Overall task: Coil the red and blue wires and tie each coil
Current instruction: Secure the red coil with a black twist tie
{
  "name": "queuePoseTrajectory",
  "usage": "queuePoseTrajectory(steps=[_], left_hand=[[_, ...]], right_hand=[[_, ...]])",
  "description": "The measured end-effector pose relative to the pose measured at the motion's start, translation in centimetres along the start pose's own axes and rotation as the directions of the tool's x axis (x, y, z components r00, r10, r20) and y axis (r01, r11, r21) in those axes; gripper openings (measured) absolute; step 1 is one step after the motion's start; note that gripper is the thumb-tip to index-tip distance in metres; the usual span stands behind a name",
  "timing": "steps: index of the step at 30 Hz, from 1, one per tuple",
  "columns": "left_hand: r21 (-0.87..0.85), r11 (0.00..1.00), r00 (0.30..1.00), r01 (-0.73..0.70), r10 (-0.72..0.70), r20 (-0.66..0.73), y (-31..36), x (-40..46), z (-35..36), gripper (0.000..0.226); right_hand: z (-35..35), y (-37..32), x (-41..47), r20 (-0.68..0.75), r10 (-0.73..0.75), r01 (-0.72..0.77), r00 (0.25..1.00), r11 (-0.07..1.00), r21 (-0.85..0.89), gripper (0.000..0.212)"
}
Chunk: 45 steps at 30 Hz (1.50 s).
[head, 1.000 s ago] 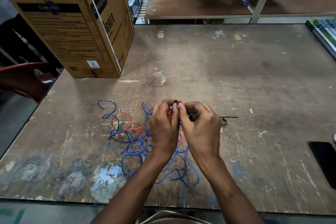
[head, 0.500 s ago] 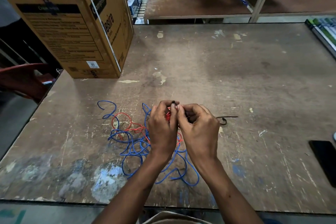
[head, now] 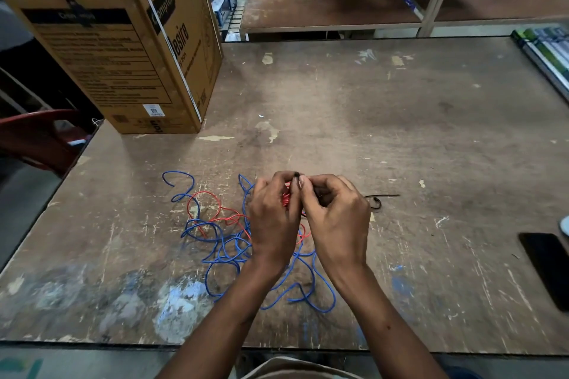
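Bare table [head: 385, 120] is lying open ahead of the fingers [head: 300, 183]. Left of them, tangled blue wire [head: 228, 252] and red wire [head: 204, 203] are crowding the surface, with a cardboard box [head: 123, 49] standing beyond. Right of them, a black tie [head: 377, 198] is lying close and a phone [head: 546, 266] farther off.

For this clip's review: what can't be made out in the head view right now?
- Red coil: mostly hidden between left hand and right hand; whether it is tied cannot be told.
- Small dark piece at the fingertips: too small to identify.
- Black phone: cut off by the right edge.
- Box print: blurred.
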State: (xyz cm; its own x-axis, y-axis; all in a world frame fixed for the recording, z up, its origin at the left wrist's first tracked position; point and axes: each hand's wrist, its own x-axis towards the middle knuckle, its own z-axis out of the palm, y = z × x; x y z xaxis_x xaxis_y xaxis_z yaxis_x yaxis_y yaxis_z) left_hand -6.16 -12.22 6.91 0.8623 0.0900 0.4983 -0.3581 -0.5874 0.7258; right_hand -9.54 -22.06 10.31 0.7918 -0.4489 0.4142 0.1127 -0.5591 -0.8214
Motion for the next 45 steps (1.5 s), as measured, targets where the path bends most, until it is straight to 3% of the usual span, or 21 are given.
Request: queuePoseTrajectory(steps=[5,8,12,17,21,24,27,31,33,34,36,38,39,41,43,45], left_hand=[[-0.013,0.999,0.997,-0.045,0.046,0.056,0.5,-0.7,0.1,0.024],[-0.027,0.999,0.996,-0.046,0.048,0.073,0.2,-0.6,-0.1,0.022],[-0.070,0.997,0.989,-0.042,0.052,0.140,-0.6,-0.5,-0.6,0.024],[-0.135,0.991,0.982,-0.020,0.045,0.183,-0.3,-0.7,-1.3,0.017],[-0.199,0.980,0.937,-0.030,0.097,0.335,-0.4,-1.2,-1.3,0.016],[-0.280,0.955,0.918,0.097,0.023,0.395,-0.8,-1.8,-1.3,0.022],[-0.363,0.916,0.904,0.173,-0.001,0.427,-0.7,-2.1,-1.8,0.032],[-0.378,0.911,0.907,0.165,0.010,0.422,-0.3,-3.1,-1.6,0.029],[-0.453,0.848,0.902,0.275,-0.064,0.428,-0.3,-3.2,-1.2,0.026],[-0.498,0.796,0.892,0.345,-0.113,0.437,-0.3,-3.1,-1.1,0.025],[-0.550,0.724,0.883,0.416,-0.177,0.435,-0.6,-2.5,-0.9,0.024],[-0.562,0.704,0.880,0.434,-0.199,0.431,-1.2,-1.9,-0.9,0.022],[-0.562,0.705,0.881,0.434,-0.199,0.430,-1.6,-1.7,-0.8,0.022],[-0.566,0.703,0.881,0.431,-0.191,0.434,-2.2,-1.4,-0.6,0.032],[-0.569,0.689,0.873,0.448,-0.200,0.445,-2.3,-1.4,-0.4,0.035],[-0.576,0.677,0.868,0.459,-0.205,0.452,-2.0,-1.3,-0.1,0.030]], right_hand=[[0.1,0.0,0.4,0.004,0.016,-0.016,1.000,0.998,-0.065,0.011],[-0.4,0.1,1.4,0.135,0.123,-0.114,0.983,0.991,-0.069,0.019],[-1.1,0.7,4.4,0.457,0.295,-0.320,0.839,0.947,-0.025,0.014],[-0.9,1.0,6.3,0.597,0.320,-0.485,0.735,0.864,0.135,0.016],[0.4,1.9,7.2,0.566,0.445,-0.634,0.694,0.749,0.189,0.025],[1.7,3.1,7.2,0.595,0.463,-0.701,0.657,0.665,0.257,0.020],[2.9,4.1,6.7,0.523,0.488,-0.698,0.699,0.626,0.348,0.014],[3.7,4.6,7.3,0.398,0.487,-0.623,0.778,0.678,0.389,0.011],[3.5,3.9,7.4,0.417,0.452,-0.610,0.788,0.667,0.429,0.012],[3.0,3.3,7.2,0.476,0.435,-0.635,0.765,0.634,0.441,0.014],[1.6,2.5,6.7,0.653,0.395,-0.727,0.646,0.580,0.368,0.029],[0.1,2.2,5.8,0.765,0.326,-0.731,0.555,0.631,0.261,0.037],[-0.3,2.2,5.2,0.780,0.278,-0.706,0.561,0.653,0.275,0.032],[-0.3,2.5,4.4,0.725,0.224,-0.652,0.651,0.653,0.384,0.019],[0.5,3.0,4.1,0.623,0.231,-0.570,0.747,0.705,0.421,0.012],[1.5,3.4,4.0,0.560,0.249,-0.522,0.790,0.752,0.402,0.009]])
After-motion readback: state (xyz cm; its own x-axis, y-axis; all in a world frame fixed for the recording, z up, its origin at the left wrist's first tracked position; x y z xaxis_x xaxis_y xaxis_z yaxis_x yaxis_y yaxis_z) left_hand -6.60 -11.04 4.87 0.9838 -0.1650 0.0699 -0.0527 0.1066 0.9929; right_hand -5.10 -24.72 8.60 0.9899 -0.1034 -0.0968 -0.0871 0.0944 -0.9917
